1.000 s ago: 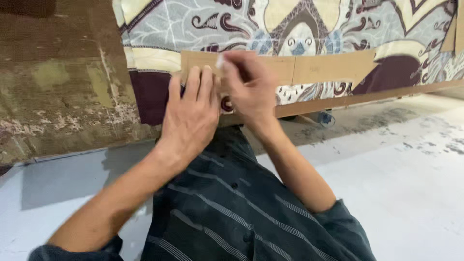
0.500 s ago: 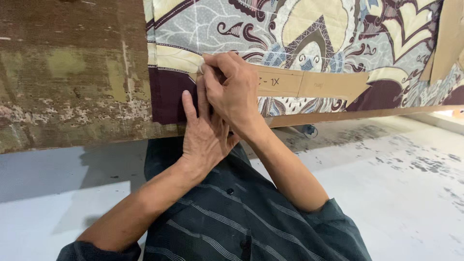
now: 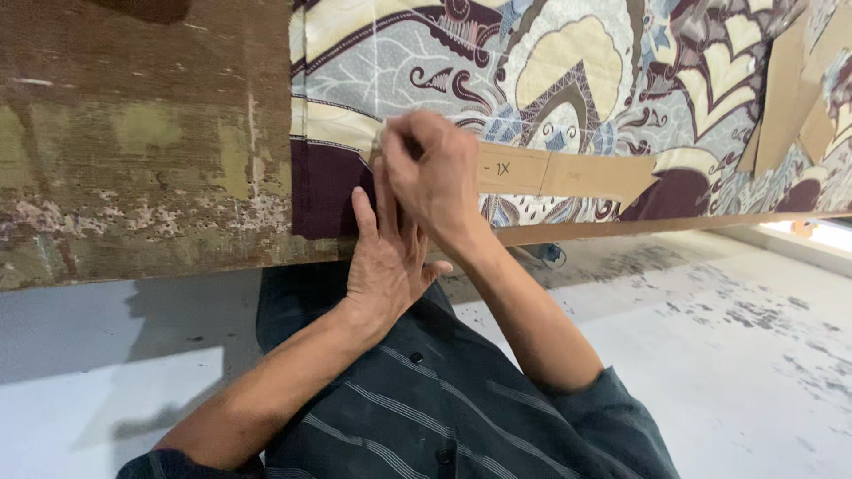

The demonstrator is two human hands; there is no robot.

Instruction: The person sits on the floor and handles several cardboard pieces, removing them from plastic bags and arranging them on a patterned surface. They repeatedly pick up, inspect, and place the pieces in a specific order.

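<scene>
While pinching a small pale piece, likely chalk [image 3: 380, 140], between curled fingers, right hand [image 3: 435, 182] bears down at the left end of a brown cardboard pattern strip [image 3: 568, 173]. Fist closed tight around the piece; only its tip visible at 10 o'clock of the knuckles. Left hand [image 3: 383, 266] spread flat just beneath, at 7 o'clock of the right hand, fingers together and pointing up, palm pressing the dark maroon border of the patterned fabric [image 3: 550, 80] near the table's front edge; gripping nothing, simply laid open. Fingertips of the left partly hidden under the right hand.

Outward from the hands: cardboard strip running toward 3 o'clock, lying flat on the cloth, ending in an angled tip over a maroon patch. More brown cardboard pieces [image 3: 785, 98] at 2 o'clock, near the upper right corner, also on the cloth. Fabric printed with cream, grey-blue and maroon leaf and scroll shapes, covering the table from the middle to the right edge, its left border folded in a straight line.

At 9 o'clock, bare worn wooden table top [image 3: 133, 151], brown with flaking greenish and pale patches. Below the table edge, dark striped shirt [image 3: 444, 408] at 6 o'clock, both sleeves pushed to the elbows. Pale grey stained floor [image 3: 737, 355] at 4 o'clock and again at 8 o'clock.
</scene>
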